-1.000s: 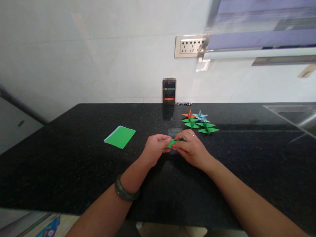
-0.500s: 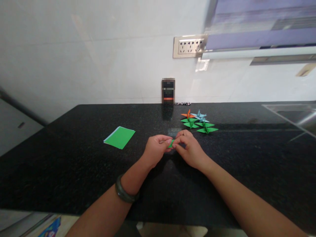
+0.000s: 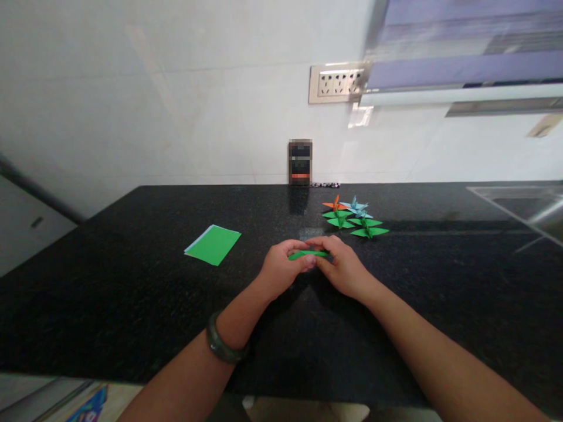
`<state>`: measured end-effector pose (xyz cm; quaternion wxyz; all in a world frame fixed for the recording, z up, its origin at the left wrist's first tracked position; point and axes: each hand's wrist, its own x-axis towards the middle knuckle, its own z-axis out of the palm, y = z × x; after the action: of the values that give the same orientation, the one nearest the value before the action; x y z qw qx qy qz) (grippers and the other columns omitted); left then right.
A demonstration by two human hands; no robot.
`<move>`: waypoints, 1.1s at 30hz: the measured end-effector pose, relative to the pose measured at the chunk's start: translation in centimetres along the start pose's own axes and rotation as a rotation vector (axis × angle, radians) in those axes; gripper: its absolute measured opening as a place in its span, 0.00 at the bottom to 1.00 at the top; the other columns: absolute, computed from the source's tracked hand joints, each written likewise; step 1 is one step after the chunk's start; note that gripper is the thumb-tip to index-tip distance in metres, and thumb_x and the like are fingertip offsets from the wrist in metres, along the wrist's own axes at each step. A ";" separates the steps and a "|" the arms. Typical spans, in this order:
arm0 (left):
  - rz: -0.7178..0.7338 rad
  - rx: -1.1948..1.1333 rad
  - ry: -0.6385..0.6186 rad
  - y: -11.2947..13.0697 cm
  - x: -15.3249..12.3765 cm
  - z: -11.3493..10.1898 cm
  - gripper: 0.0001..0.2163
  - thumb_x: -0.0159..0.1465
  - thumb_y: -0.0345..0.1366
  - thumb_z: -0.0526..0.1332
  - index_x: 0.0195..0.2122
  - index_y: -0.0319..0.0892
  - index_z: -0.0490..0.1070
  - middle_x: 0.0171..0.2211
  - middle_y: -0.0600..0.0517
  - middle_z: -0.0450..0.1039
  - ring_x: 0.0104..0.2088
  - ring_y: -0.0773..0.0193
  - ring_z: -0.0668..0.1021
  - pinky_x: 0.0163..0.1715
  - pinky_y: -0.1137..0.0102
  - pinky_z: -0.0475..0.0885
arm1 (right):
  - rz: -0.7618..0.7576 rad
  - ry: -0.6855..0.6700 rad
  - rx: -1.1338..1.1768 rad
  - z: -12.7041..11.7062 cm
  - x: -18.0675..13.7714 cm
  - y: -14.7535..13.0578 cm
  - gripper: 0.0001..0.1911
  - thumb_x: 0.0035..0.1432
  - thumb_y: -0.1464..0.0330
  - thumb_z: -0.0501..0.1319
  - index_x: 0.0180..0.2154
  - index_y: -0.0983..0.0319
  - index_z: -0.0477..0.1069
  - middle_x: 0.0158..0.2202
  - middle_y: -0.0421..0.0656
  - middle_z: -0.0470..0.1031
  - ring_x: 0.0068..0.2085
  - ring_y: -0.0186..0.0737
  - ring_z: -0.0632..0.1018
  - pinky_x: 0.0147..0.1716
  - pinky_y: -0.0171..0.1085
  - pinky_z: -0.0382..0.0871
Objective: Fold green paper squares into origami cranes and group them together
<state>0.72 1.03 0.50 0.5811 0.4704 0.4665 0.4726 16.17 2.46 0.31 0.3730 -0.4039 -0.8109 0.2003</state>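
Observation:
A narrow folded piece of green paper [image 3: 299,255] lies crosswise between my two hands, just above the dark countertop. My left hand [image 3: 281,264] is closed on its left part, with the thumb pressed at the near side. My right hand [image 3: 341,264] grips the right part, fingers meeting those of the left. Fingers and thumbs cover some of the folds. Beyond my right hand stand several folded paper cranes: an orange crane [image 3: 336,205], light blue ones [image 3: 356,207], and green ones [image 3: 368,230].
A stack of square paper [image 3: 214,245], green on top, lies to the left on the black countertop [image 3: 132,293]. A phone-like, blurred-out object [image 3: 300,163] leans against the wall beside a beaded strap [image 3: 326,185]. A sink [image 3: 536,205] is at the right.
The green paper has turned so that its long side spans both hands, and more of it shows. My right fingers have shifted from a pinch near the middle to its right part.

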 end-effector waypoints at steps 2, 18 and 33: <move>-0.009 0.008 -0.030 0.0 0.0 -0.1 0.15 0.47 0.31 0.68 0.36 0.35 0.70 0.26 0.51 0.75 0.23 0.70 0.76 0.26 0.74 0.72 | 0.045 0.011 0.039 0.0 0.0 0.1 0.14 0.52 0.74 0.58 0.43 0.62 0.69 0.32 0.43 0.73 0.36 0.39 0.72 0.36 0.40 0.66; 0.074 0.083 -0.003 1.2 -0.4 -0.3 0.15 0.49 0.31 0.65 0.38 0.37 0.68 0.16 0.57 0.70 0.16 0.69 0.73 0.19 0.75 0.69 | 0.165 -0.086 0.379 -0.5 0.2 -0.6 0.18 0.53 0.71 0.58 0.48 0.63 0.64 0.27 0.38 0.70 0.28 0.33 0.72 0.31 0.35 0.66; 0.058 -0.176 0.116 0.1 0.3 -0.3 0.10 0.48 0.39 0.67 0.26 0.38 0.71 0.22 0.55 0.72 0.24 0.72 0.73 0.27 0.75 0.70 | 0.282 0.195 0.554 1.7 -0.1 -0.8 0.10 0.47 0.64 0.64 0.30 0.61 0.67 0.26 0.39 0.72 0.27 0.35 0.73 0.28 0.35 0.68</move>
<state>0.45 1.40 0.58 0.5784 0.4027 0.4424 0.5546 14.53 1.81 -0.30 0.5133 -0.4128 -0.6221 0.4232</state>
